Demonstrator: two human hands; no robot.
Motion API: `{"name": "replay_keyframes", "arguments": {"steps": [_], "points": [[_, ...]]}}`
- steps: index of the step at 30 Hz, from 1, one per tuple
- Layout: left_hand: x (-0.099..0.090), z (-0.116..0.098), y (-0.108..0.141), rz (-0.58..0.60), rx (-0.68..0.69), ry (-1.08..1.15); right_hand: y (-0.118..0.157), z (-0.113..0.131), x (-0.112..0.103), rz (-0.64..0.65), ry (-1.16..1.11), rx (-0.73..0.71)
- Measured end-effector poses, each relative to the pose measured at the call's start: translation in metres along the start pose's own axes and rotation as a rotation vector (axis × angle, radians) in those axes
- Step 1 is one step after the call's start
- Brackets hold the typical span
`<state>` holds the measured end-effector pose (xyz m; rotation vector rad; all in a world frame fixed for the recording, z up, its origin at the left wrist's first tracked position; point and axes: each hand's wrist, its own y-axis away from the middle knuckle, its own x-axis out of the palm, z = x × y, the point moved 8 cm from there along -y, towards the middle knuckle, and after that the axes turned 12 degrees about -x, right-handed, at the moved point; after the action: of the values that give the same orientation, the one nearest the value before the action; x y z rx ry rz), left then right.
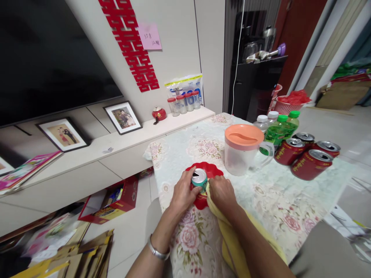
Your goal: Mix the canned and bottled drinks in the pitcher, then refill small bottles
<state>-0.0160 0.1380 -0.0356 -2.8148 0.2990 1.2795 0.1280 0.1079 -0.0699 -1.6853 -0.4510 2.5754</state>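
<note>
On the floral-covered desk (185, 146), holding the green can (199, 179) over the red dish (213, 169) in a curled left hand (183, 189), and clutching the yellow cloth (228, 241) beside it in a closed right hand (222, 193). Apparently wiping; next, keep the can steady and the cloth pressed close.
</note>
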Motion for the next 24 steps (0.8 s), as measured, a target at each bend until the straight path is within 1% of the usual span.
{"name": "replay_keyframes", "arguments": {"steps": [5, 10, 12, 15, 17, 20, 24], "points": [[-0.002, -0.004, 0.0, -0.049, -0.019, 0.035, 0.002, 0.001, -0.002, -0.025, -0.041, -0.001], [0.006, 0.0, 0.002, -0.021, -0.111, 0.094, 0.004, -0.002, -0.015, -0.145, -0.175, -0.024], [0.008, -0.001, 0.003, -0.018, -0.104, 0.115, 0.004, -0.003, -0.018, -0.192, -0.207, -0.032], [0.009, -0.004, 0.005, -0.011, -0.08, 0.137, 0.003, -0.004, -0.016, -0.226, -0.214, -0.033], [0.008, -0.005, 0.005, -0.004, -0.093, 0.131, 0.002, -0.007, -0.012, -0.218, -0.2, -0.031], [0.006, -0.004, 0.004, 0.003, -0.112, 0.12, 0.001, -0.009, -0.005, -0.159, -0.153, -0.039], [0.003, -0.003, 0.002, -0.029, -0.041, 0.089, 0.0, -0.006, 0.0, -0.061, -0.063, -0.05]]}}
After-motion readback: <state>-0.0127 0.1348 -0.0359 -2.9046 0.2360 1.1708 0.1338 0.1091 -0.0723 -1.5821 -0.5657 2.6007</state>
